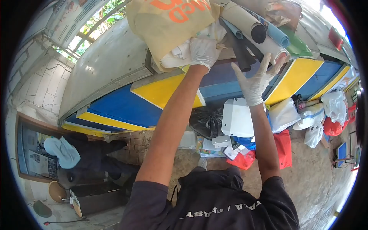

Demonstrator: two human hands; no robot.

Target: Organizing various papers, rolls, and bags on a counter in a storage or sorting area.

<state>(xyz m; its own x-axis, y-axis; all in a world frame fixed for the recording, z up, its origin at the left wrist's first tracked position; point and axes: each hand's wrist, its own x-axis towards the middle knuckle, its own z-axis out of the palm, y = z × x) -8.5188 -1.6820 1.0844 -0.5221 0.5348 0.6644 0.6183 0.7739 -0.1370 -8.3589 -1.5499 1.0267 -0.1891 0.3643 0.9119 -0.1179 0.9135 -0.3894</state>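
Observation:
My left hand [203, 52], in a thin white glove, reaches into the mouth of a large yellowish bag [172, 26] with orange print. White crumpled material [181, 51] lies in the bag against the hand; the fingertips are hidden. My right hand [257, 79], gloved too, is raised with its fingers spread, just below several rolled sheets. Near its fingertips are the end of a white roll [277, 50] and a dark grey rolled sheet [244, 61]. A light blue roll [280, 38] and a beige roll with a dark inside [247, 18] lie farther up.
Below the blue and yellow counter front [169, 92] stand a black plastic bag [208, 120], a flattened white carton [237, 118], papers, a red bag [284, 149] and several filled plastic bags. A person [95, 158] in dark clothes and a light blue head covering is at the left.

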